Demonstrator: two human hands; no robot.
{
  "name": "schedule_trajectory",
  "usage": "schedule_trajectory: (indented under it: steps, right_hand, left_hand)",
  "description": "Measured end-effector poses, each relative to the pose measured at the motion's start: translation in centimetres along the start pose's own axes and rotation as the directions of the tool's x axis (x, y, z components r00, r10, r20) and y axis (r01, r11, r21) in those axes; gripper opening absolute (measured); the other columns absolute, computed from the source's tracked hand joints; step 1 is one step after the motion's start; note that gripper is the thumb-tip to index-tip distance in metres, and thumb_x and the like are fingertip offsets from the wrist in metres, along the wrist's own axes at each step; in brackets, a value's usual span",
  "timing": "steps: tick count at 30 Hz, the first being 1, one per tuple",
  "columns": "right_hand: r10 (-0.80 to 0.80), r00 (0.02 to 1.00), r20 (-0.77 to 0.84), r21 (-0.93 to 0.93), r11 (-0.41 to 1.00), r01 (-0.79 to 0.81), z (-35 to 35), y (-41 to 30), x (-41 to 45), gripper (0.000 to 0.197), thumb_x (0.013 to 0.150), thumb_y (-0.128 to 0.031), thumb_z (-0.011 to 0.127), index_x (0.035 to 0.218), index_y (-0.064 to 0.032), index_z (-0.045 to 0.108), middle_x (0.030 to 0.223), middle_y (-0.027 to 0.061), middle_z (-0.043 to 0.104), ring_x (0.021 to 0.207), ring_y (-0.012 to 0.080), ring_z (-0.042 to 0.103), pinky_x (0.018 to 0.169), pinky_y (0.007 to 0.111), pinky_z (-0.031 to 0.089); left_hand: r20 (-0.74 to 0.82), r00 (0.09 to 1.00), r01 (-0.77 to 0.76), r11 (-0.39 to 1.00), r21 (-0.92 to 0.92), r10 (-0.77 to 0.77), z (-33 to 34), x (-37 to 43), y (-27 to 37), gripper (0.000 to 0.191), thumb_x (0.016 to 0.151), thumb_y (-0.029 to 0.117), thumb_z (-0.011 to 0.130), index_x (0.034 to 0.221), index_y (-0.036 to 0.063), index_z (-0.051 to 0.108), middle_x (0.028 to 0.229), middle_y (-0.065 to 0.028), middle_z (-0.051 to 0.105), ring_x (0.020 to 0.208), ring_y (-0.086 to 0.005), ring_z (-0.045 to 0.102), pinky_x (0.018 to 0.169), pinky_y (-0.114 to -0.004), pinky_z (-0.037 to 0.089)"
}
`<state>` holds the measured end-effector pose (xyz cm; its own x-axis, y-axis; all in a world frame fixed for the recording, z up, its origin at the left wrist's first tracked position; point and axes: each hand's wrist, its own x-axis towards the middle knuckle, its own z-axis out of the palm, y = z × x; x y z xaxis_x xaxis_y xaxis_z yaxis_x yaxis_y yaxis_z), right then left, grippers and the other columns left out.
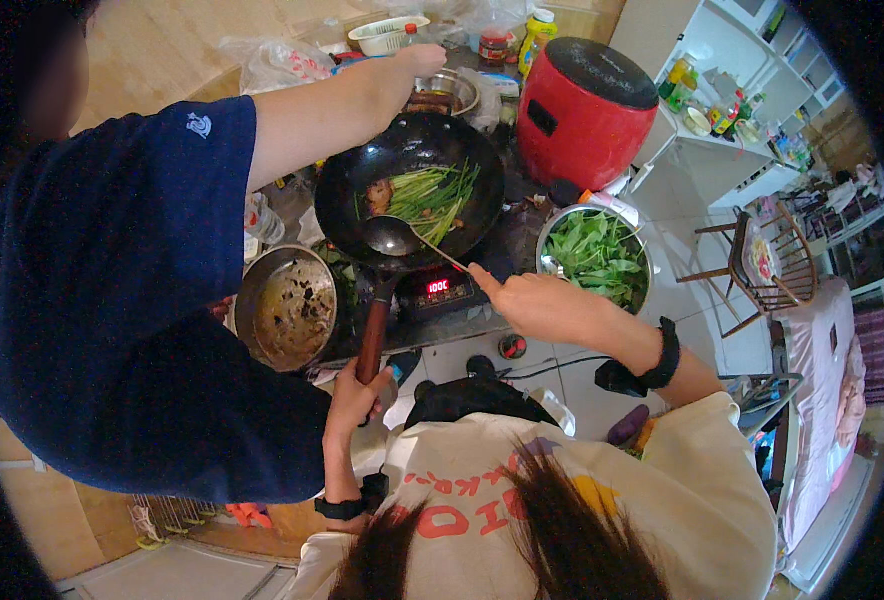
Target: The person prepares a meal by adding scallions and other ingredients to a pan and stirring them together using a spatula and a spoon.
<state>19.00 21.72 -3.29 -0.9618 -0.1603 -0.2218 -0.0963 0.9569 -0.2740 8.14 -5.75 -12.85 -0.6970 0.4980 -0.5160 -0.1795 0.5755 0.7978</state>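
Note:
My left hand (353,401) is wrapped around the wooden handle (373,337) of a black wok (344,161). In my right hand (535,304) is a metal ladle (391,235), its bowl resting low inside the wok. Long green stalks (434,199) lie in the wok beside a brown piece of food (379,196). Under the wok is an induction cooker (442,289) with a lit red display. Another person's arm (329,131) reaches across from the left, past the wok's far side, with the hand above a metal bowl (458,86).
Right of the wok stands a bowl of green leaves (595,251), with a red rice cooker (588,112) behind it. A metal pan with dark residue (288,307) sits at the left. Bottles (538,37) and a white basket (385,36) line the back. A wooden chair (761,259) stands further right.

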Motion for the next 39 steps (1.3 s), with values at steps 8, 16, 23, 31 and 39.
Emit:
schedule_trajectory:
  steps: [8,16,23,31,39]
  right_hand:
    - [0.043,0.982,-0.182,-0.099,0.993,-0.062,3.1,0.1,2.6,0.074,0.064,-0.001,0.056,0.127,0.0194,0.024,0.062,0.0207,0.058,0.056,0.0322,0.061,0.053,0.041,0.05]
    - [0.259,0.907,-0.332,0.297,0.941,-0.16,4.7,2.2,3.6,0.034,0.075,-0.001,0.05,0.103,0.0138,0.039,0.064,0.0266,0.055,0.066,0.0414,0.058,0.058,0.046,0.046]
    - [0.295,0.899,-0.323,0.253,0.943,-0.218,5.1,2.4,2.5,0.019,0.078,-0.001,0.048,0.095,0.0056,0.043,0.066,0.0253,0.055,0.066,0.0408,0.057,0.058,0.047,0.046]
    - [0.312,0.903,-0.295,0.154,0.948,-0.278,3.9,0.1,-1.8,0.044,0.074,0.0,0.05,0.117,0.0028,0.044,0.074,0.0211,0.056,0.068,0.0369,0.059,0.06,0.042,0.049]
    - [0.288,0.914,-0.286,0.028,0.956,-0.293,1.4,0.0,-5.0,0.051,0.07,0.0,0.056,0.12,-0.0014,0.046,0.081,0.0194,0.056,0.066,0.034,0.059,0.058,0.04,0.049]
  left_hand:
    - [-0.006,1.0,0.01,0.999,0.039,-0.009,0.1,0.1,0.0,0.031,0.079,0.023,0.066,0.092,0.0004,0.048,0.053,-0.0028,0.048,0.037,-0.0099,0.046,0.033,-0.025,0.034]
    - [0.004,1.0,-0.022,1.0,0.003,0.022,0.0,0.7,-0.8,0.031,0.079,0.023,0.065,0.091,0.0003,0.048,0.052,-0.0025,0.048,0.037,-0.0099,0.046,0.033,-0.025,0.035]
    - [0.001,0.999,-0.054,0.998,0.016,0.054,-0.1,0.4,-1.0,0.032,0.078,0.024,0.067,0.089,-0.0003,0.049,0.052,-0.0035,0.048,0.037,-0.0108,0.047,0.032,-0.026,0.034]
    - [-0.008,0.998,-0.059,0.997,0.053,0.06,-0.1,0.5,-0.9,0.031,0.078,0.025,0.066,0.084,0.001,0.048,0.052,-0.0042,0.049,0.038,-0.0116,0.047,0.034,-0.026,0.035]
    - [0.169,0.978,-0.143,0.98,0.135,0.12,1.0,10.7,10.5,0.026,0.078,0.02,0.066,0.085,0.0012,0.049,0.054,-0.0041,0.049,0.039,-0.0116,0.047,0.036,-0.025,0.037]
